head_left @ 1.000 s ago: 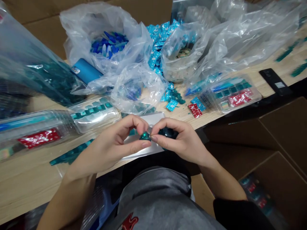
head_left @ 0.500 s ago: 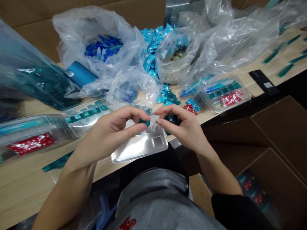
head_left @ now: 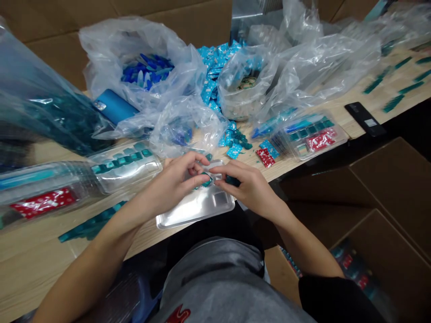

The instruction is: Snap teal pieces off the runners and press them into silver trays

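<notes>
My left hand [head_left: 183, 177] pinches a small teal block [head_left: 206, 181] between thumb and fingers, over a clear plastic tray [head_left: 188, 211]. The tray lies at the table's front edge, with small moulded compartments. Facing it, my right hand [head_left: 247, 181] is curled, thumb and index fingertips close to the block. A dark teal piece [head_left: 233, 181] shows under the right hand's bent fingers, mostly hidden. To the left lies another clear tray [head_left: 129, 172] with a row of teal blocks [head_left: 123, 159] in it.
Behind stand plastic bags, one with blue sticks [head_left: 148, 72]. Blue packets [head_left: 215, 67] are heaped between them. A red packet [head_left: 266, 157], filled trays [head_left: 313, 134] and a black phone [head_left: 364, 119] lie to the right. Teal strips [head_left: 94, 222] lie left; cardboard boxes [head_left: 377, 233] stand below right.
Both hands have lowered slightly toward the tray, the teal block with the left. My right hand has turned and moved a little left, covering more of the dark teal piece.
</notes>
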The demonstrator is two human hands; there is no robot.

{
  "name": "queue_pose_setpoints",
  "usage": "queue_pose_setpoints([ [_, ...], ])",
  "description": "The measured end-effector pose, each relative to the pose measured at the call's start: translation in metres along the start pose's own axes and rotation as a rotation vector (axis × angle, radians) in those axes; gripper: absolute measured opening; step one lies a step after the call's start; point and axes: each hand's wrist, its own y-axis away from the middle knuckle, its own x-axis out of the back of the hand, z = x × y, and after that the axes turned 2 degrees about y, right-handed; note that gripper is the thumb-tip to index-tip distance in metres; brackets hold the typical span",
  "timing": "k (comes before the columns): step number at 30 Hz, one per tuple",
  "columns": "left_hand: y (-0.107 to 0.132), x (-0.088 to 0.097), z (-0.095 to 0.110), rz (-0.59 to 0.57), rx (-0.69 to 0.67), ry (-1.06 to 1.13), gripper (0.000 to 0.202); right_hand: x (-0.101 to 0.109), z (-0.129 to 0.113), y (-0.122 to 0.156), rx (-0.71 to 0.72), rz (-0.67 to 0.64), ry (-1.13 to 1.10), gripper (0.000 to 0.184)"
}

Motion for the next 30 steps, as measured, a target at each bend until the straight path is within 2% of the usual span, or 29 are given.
queue_pose_setpoints([
  [3, -0.004, 0.005, -0.007, -0.064, 0.006, -0.007, 0.012, -0.001, -0.001, -0.002, 0.014, -0.052, 0.113, 0.026],
  [9, 0.001, 0.013, -0.003, -0.145, -0.003, -0.136, 0.027, -0.003, -0.011, -0.005, 0.020, -0.157, 0.330, 0.024],
  [13, 0.014, 0.009, -0.001, -0.088, 0.024, -0.175, 0.026, -0.010, -0.024, -0.006, 0.010, -0.231, 0.476, 0.021],
  [16, 0.022, 0.004, -0.001, -0.017, -0.013, -0.251, 0.022, -0.012, -0.029, -0.007, -0.073, -0.251, 0.497, 0.017],
  [18, 0.023, 0.004, 0.002, 0.044, -0.061, -0.280, 0.018, -0.010, -0.027, -0.009, -0.136, -0.185, 0.314, 0.015],
  [21, 0.022, 0.007, 0.013, 0.147, -0.120, -0.204, 0.014, -0.002, -0.021, -0.015, -0.282, -0.047, -0.232, 0.024],
  [23, 0.019, 0.008, 0.022, 0.173, -0.159, -0.134, 0.015, 0.002, -0.019, -0.020, -0.444, -0.034, -0.606, 0.034],
  [25, 0.015, 0.007, 0.029, 0.145, -0.213, -0.120, 0.022, 0.002, -0.020, -0.025, -0.591, -0.060, -0.901, 0.043],
  [27, 0.011, 0.004, 0.033, 0.101, -0.251, -0.149, 0.029, 0.000, -0.023, -0.030, -0.687, -0.047, -1.086, 0.046],
  [30, 0.009, 0.000, 0.034, 0.113, -0.281, -0.222, 0.027, -0.005, -0.025, -0.034, -0.748, 0.034, -1.183, 0.041],
])
